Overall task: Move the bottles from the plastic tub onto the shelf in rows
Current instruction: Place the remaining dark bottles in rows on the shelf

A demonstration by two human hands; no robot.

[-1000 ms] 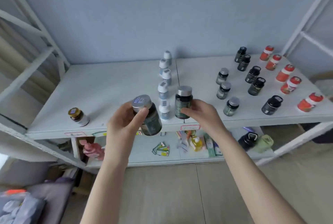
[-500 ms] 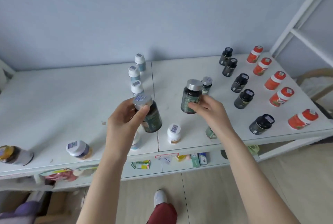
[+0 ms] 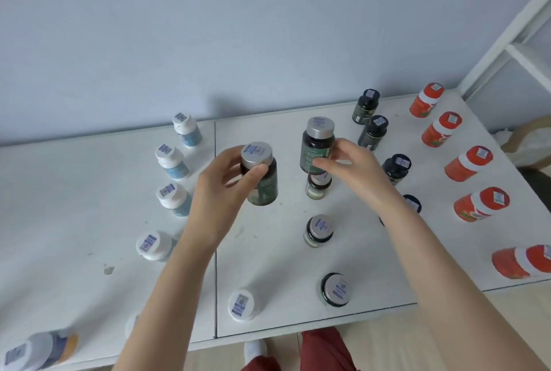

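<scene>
I'm watching the left hand (image 3: 219, 191) curling fingers (image 3: 253, 173) round a silver-capped bottle (image 3: 257, 152), the right hand (image 3: 356, 172) pinching a second bottle (image 3: 317, 141); its forearm is half hiding a black-capped bottle (image 3: 414, 203).

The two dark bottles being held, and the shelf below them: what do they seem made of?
The left-hand bottle and right-hand bottle: dark glossy bodies, plastic or tinted glass, hard to tell; green labels; matte silver caps, metal or metallised plastic. The shelf: flat white board, matte, scuffed, with a seam; painted wood or metal, unclear.
</scene>
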